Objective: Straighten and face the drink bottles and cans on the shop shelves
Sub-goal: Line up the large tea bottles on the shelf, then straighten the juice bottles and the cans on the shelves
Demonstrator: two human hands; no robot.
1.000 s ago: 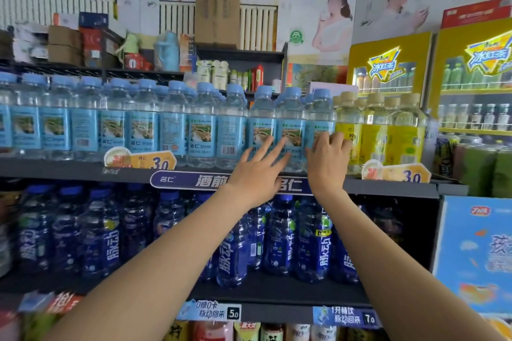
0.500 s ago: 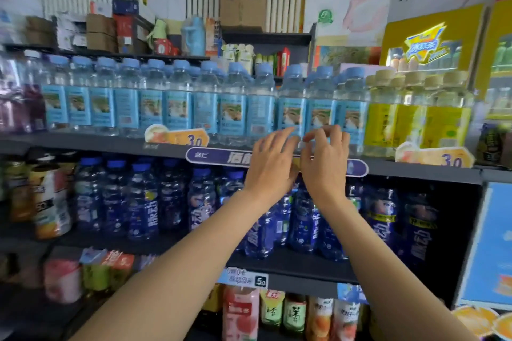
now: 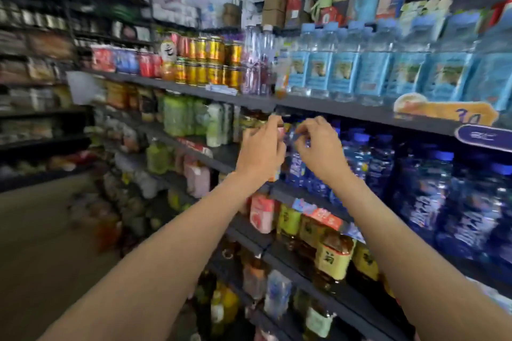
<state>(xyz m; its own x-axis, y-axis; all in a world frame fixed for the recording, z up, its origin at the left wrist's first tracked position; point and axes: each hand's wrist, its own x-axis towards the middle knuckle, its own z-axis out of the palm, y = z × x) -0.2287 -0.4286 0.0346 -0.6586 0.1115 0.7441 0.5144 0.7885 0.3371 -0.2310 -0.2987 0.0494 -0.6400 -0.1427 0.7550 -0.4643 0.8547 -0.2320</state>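
Head view: both hands reach the dark blue bottles [image 3: 360,158] on the second shelf [image 3: 346,213], right of centre. The left hand [image 3: 261,151] and right hand [image 3: 318,151] have curled fingers; blur hides what they grip. Smooth, round plastic packed tightly could topple neighbours if nudged.

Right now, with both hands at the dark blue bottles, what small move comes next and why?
Probably grip the leftmost dark blue bottle and turn its label outward: the left hand and right hand hover at it with curled fingers, though blur hides any contact.
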